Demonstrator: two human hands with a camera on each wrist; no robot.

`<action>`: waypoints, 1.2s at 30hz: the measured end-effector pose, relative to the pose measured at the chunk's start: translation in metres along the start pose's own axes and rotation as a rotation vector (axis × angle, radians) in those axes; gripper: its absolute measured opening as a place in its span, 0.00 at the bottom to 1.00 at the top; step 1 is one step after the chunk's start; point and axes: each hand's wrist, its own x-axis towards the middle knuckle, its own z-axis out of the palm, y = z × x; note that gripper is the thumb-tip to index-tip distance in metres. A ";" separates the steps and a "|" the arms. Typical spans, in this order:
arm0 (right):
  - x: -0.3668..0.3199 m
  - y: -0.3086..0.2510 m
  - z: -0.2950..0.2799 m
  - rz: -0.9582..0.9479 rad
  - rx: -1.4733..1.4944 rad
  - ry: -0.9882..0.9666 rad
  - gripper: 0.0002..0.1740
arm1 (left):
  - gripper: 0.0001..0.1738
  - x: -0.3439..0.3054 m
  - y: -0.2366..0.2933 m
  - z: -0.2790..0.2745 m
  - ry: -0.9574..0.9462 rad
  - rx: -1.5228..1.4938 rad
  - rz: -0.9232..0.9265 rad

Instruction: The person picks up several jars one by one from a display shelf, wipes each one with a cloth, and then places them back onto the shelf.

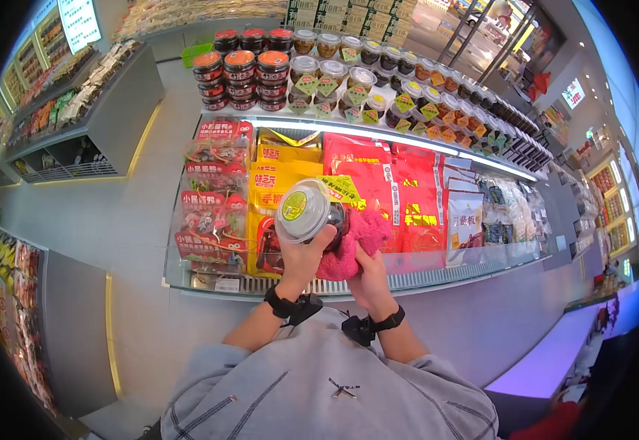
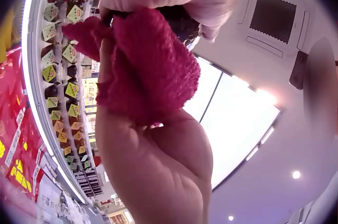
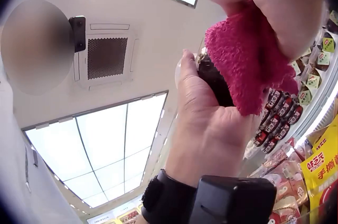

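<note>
My left hand (image 1: pixel 303 262) grips a jar (image 1: pixel 301 210) with a clear lid and a round green label, tilted over the display case. The jar's dark side (image 3: pixel 215 80) shows between thumb and palm in the right wrist view. In my right hand (image 1: pixel 372 281) is a bright pink fluffy cloth (image 1: pixel 367 233), held against the jar's side. In the left wrist view the cloth (image 2: pixel 153 65) is bunched between both hands and covers most of the jar. A yellow-green tag (image 1: pixel 341 188) sticks out beside the lid.
Below the hands is a glass-fronted case (image 1: pixel 473 265) with yellow packets (image 1: pixel 286 152) and red packets (image 1: pixel 418 202). Behind it, rows of lidded jars (image 1: pixel 361 77) and stacked orange-topped jars (image 1: pixel 239 67) line a shelf. A grey shelf unit (image 1: pixel 125 103) stands at the left.
</note>
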 end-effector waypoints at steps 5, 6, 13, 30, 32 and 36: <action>0.025 -0.010 -0.007 0.138 -0.204 -0.194 0.23 | 0.42 0.035 0.022 -0.029 0.020 -0.024 0.087; 0.030 -0.016 -0.010 0.169 -0.208 -0.220 0.23 | 0.43 0.038 0.025 -0.037 0.021 0.041 0.153; 0.063 -0.041 0.004 0.078 -0.908 -0.326 0.22 | 0.54 0.046 0.046 -0.073 -0.101 0.222 0.232; 0.046 -0.050 0.069 -0.842 -1.574 -0.125 0.17 | 0.47 0.050 0.028 -0.046 -0.477 0.591 0.321; 0.059 -0.050 0.066 -0.781 -1.465 -0.037 0.16 | 0.47 0.051 0.026 -0.046 -0.473 0.604 0.301; 0.051 -0.038 0.065 -0.754 -1.440 -0.025 0.16 | 0.45 0.052 0.020 -0.049 -0.457 0.597 0.261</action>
